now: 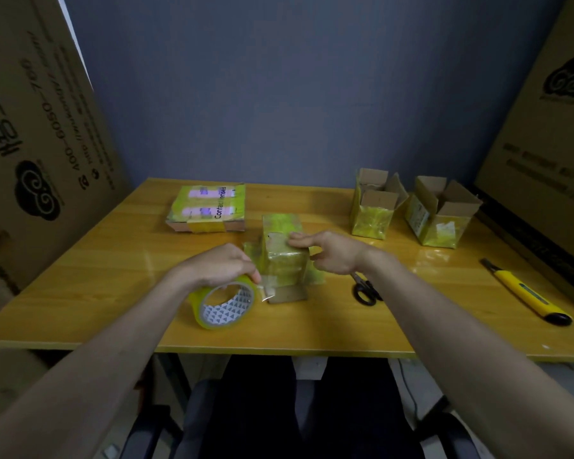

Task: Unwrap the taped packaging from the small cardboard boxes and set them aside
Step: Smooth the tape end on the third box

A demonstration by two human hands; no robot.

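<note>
Yellow tape roll (pixel 224 304) under left hand (pixel 221 265), scissors (pixel 365 289), knife (pixel 527 294) beside.

Both forearms come in bare from the bottom corners, with no sleeves, watch, bracelet or gloves on them. The left hand (pixel 224 265) and the right hand (pixel 332 251) carry no rings that can be seen. Below the table edge the lap shows in dark trousers (pixel 299 409), plain and without markings; the cloth is too dim to tell more.

Wooden table (pixel 96 260) with taped boxes (pixel 284 256), tape roll (pixel 224 304), scissors (pixel 365 291), yellow knife (pixel 531 294).
</note>
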